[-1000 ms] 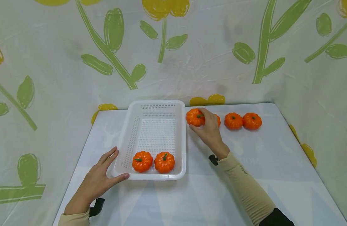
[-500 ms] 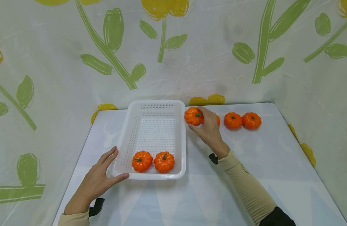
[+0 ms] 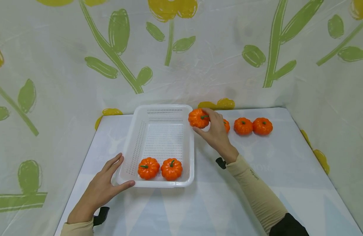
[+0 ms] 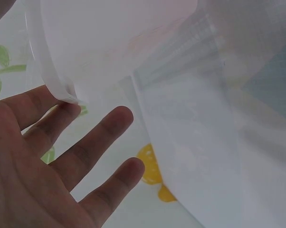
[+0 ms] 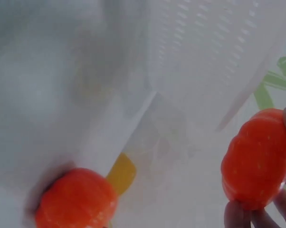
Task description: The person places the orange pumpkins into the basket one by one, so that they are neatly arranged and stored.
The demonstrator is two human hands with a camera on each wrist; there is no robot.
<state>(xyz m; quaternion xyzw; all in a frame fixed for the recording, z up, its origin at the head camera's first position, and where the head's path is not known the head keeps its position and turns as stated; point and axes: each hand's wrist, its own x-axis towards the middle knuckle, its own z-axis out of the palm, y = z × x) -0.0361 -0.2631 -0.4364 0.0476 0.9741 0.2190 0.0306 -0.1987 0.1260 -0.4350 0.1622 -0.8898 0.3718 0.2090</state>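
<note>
My right hand (image 3: 216, 133) pinches an orange toy pumpkin (image 3: 198, 118) with a green stem, raised beside the right rim of the white plastic basket (image 3: 194, 157). In the right wrist view, this held pumpkin (image 5: 257, 159) shows between the thumb and fingertips at the right edge. My left hand (image 3: 101, 189), fingers spread and fairly straight, touches the basket's near left corner. The left wrist view shows some fingertips (image 4: 69, 111) against the basket's rim (image 4: 36, 47). Two pumpkins, a left one (image 3: 148, 168) and a right one (image 3: 171, 169), lie at the basket's near end.
Behind my right hand a pumpkin (image 3: 226, 126) stands on the table, partly hidden. Two more, a nearer one (image 3: 243, 126) and a farther one (image 3: 262, 126), sit side by side to its right. A flower-printed sheet (image 3: 211, 75) rises behind the table (image 3: 252, 203).
My right hand has lifted the pumpkin and carried it left, up to the basket's right rim. The left hand and the basket have stayed put.
</note>
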